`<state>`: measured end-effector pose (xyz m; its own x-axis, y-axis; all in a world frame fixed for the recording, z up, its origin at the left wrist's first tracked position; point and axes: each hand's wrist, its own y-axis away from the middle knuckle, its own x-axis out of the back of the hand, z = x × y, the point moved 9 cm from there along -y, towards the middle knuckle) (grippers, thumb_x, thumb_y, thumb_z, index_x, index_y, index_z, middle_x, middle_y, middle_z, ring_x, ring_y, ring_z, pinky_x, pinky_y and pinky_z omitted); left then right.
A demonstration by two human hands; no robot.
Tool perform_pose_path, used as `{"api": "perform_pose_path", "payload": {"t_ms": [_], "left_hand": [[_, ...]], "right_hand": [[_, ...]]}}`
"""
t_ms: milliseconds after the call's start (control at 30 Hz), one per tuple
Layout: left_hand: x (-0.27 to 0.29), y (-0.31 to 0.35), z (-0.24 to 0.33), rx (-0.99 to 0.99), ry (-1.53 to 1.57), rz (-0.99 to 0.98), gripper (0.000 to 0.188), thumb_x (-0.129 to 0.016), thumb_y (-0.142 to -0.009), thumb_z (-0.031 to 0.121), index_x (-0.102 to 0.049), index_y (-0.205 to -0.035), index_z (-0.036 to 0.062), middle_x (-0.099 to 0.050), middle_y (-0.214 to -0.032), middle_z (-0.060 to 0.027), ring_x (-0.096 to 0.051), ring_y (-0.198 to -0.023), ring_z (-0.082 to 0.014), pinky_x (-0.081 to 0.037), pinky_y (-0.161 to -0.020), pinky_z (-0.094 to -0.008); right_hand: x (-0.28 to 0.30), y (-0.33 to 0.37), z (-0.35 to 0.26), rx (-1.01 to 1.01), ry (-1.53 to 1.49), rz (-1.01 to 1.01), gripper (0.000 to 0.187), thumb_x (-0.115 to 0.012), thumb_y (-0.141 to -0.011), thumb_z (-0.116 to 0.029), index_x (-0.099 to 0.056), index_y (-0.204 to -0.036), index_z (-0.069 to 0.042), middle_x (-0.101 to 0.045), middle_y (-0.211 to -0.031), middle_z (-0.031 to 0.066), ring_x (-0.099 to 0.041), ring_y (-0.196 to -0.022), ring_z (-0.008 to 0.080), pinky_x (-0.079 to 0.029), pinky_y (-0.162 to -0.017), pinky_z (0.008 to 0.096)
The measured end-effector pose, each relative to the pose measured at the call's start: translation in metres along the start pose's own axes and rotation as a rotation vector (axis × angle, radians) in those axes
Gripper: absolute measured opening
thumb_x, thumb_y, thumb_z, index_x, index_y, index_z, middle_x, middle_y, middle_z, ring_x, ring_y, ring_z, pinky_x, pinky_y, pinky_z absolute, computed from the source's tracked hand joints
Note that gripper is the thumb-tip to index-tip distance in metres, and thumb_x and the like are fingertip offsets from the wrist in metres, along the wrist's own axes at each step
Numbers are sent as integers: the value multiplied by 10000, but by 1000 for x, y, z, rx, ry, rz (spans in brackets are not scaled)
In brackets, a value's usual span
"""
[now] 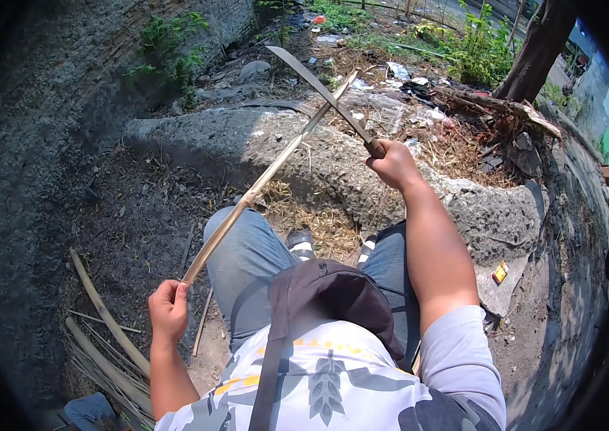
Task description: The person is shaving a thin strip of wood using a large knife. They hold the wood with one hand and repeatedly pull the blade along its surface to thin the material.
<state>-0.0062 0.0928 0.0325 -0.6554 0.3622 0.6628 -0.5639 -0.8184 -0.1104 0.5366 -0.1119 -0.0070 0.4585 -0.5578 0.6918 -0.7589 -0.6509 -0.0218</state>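
Observation:
My left hand (168, 310) is closed around the near end of a long, pale split bamboo strip (272, 170). The strip slants up and away to the right, passing over my left knee, with its far end above the concrete slab. My right hand (395, 164) grips the wooden handle of a machete (319, 87). Its long blade points up and to the left and crosses the strip near the far end. Whether the edge bites into the bamboo or only rests against it, I cannot tell. A thin sliver hangs off the strip just below the crossing.
A rough concrete slab (487, 219) lies ahead of my knees, with pale shavings (315, 219) by my feet. More bamboo pieces (107, 312) lie at the lower left. Litter and a tree trunk (538, 54) are beyond the slab. A small yellow-red packet (500, 272) sits at right.

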Motion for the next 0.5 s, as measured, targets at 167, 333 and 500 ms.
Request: {"api": "perform_pose_path", "payload": {"t_ms": [167,333,500], "left_hand": [[-20,-8,7,24,16,28,299,-651,-1043,224,-640,-838,7,-517,-638,48,-423,-594,-47,-348,-520,-264],[-24,-13,2,91,38,-4,310,-656,-1041,230,-637,-825,9,-511,-626,54,-410,-578,-40,-334,-509,-258],[39,10,15,-72,-91,32,326,-678,-1025,220,-631,-789,0,-496,-596,55,-402,-568,-36,-316,-503,-252]], "right_hand": [[-26,21,-50,227,297,-47,168,-710,-794,-193,-687,-938,-111,-735,-924,170,-713,-922,374,-559,-839,475],[-34,33,-78,641,421,18,157,-733,-761,-212,-632,-838,-120,-675,-784,149,-696,-810,393,-550,-718,494],[4,-3,-10,90,92,19,179,-671,-836,-198,-729,-999,-150,-748,-935,170,-707,-907,402,-551,-804,499]]}}
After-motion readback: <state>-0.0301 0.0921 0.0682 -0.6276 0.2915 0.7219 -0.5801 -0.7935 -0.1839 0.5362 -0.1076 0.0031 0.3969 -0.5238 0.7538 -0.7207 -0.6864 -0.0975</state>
